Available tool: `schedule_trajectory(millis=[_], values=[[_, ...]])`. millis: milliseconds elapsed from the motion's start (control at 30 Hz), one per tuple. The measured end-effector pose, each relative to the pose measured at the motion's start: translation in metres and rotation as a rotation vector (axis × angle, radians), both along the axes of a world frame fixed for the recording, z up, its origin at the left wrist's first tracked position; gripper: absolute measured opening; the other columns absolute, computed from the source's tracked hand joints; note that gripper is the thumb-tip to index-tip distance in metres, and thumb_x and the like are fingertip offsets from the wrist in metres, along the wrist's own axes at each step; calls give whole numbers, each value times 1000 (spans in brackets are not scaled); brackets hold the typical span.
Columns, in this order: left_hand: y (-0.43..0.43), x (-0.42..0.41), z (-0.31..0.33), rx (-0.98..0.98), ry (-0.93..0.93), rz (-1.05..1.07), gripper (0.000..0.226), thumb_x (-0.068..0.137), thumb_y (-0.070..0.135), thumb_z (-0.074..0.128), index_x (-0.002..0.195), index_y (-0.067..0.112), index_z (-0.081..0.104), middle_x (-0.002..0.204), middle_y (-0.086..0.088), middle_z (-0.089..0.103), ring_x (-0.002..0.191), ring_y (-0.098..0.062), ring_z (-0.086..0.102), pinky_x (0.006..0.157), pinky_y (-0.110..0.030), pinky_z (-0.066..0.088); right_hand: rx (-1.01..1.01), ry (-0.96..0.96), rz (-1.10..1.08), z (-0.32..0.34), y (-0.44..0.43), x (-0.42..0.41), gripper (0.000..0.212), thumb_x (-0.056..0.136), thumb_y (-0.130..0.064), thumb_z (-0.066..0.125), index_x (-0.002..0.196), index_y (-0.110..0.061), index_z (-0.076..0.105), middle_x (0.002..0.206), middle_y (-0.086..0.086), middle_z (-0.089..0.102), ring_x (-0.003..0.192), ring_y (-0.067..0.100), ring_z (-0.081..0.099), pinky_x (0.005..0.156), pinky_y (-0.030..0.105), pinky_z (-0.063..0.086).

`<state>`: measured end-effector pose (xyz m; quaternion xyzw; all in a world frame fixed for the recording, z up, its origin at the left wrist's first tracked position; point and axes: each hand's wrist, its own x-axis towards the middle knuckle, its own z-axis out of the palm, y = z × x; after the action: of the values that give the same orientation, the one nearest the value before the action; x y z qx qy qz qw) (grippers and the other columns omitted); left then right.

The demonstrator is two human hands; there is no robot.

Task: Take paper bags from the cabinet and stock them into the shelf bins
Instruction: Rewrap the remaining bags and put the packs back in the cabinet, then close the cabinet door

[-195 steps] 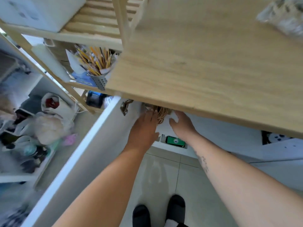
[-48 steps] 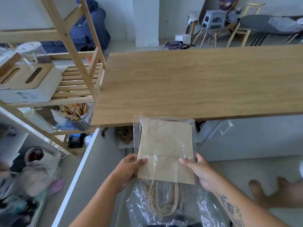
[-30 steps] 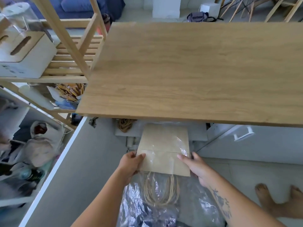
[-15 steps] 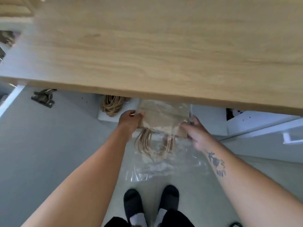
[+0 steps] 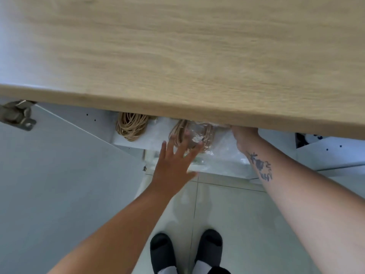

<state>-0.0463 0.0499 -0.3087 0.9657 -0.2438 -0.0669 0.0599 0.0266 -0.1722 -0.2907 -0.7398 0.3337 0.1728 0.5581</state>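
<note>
Two hands: both reach forward under the front edge of the pale wooden tabletop [image 5: 177, 56], toward the open cabinet below it.
Bags: the clear plastic pack of brown paper bags [image 5: 194, 135] sits on the white cabinet shelf [image 5: 138, 142], mostly tucked under the tabletop. Only its tan twine handles and crinkled plastic show, and the plastic trails over the shelf's front edge.
Left hand [image 5: 171, 167]: flat and wide open, fingers [image 5: 165, 150] straight and spread, holding nothing. The fingertips reach onto the pack's plastic over the handles.
Right hand [image 5: 244, 136]: only its back and wrist show at the pack's right end. The fingers are hidden behind the tabletop edge, so I cannot tell whether it grips anything.
Beside the pack: a loose coil of tan twine handles [image 5: 131, 125] on the same shelf, to the left and apart from the pack.
Door: grey cabinet door [image 5: 49, 184] swung open at the left, with a metal hinge [image 5: 17, 115] at its top.
Floor: pale tiled floor [image 5: 237, 224], two black slippers [image 5: 163, 252] below the arms.
Change: half a second ago both hands pinched the pack by its sides in front of the shelf, with the brown paper in plain sight. Now the left hand has let go and opened, and the paper part has gone in under the tabletop.
</note>
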Motion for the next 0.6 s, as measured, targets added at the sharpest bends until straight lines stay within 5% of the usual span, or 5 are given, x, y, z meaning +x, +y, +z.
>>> schedule_trajectory(millis=[67,133,233,400,600], values=[[-5,11,-9,30,-105,59,89,72,40,83,149,36,37,156,-11,39,135,-48,42,104,-59,44,-359,-202,22,4,3,-8,29,104,-23,44,128,-11,54,149,14,43,133,25,40,113,28,24],[-11,26,-13,73,-98,121,82,75,27,82,147,37,44,152,-9,46,134,-45,45,101,-53,48,-637,-454,246,4,9,-31,42,96,-33,56,132,-11,55,143,10,52,135,27,41,112,35,31],[-14,41,-13,61,-78,119,84,81,23,79,151,39,36,156,-7,40,141,-41,37,104,-50,46,-750,-631,591,-11,11,-55,59,85,-53,55,134,-21,57,138,7,54,133,30,40,110,43,34],[-17,47,-5,122,-5,119,78,98,31,56,156,40,4,167,-4,5,152,-36,3,120,-49,19,-923,-439,851,-23,17,-57,66,92,-66,32,150,-35,34,160,4,30,149,34,15,119,51,6],[-6,15,41,86,98,100,80,97,49,51,158,32,2,167,-5,-7,153,-33,-4,121,-49,9,-980,-261,907,23,24,-72,62,99,-56,36,155,-37,17,166,-2,8,151,33,1,119,53,-7]])
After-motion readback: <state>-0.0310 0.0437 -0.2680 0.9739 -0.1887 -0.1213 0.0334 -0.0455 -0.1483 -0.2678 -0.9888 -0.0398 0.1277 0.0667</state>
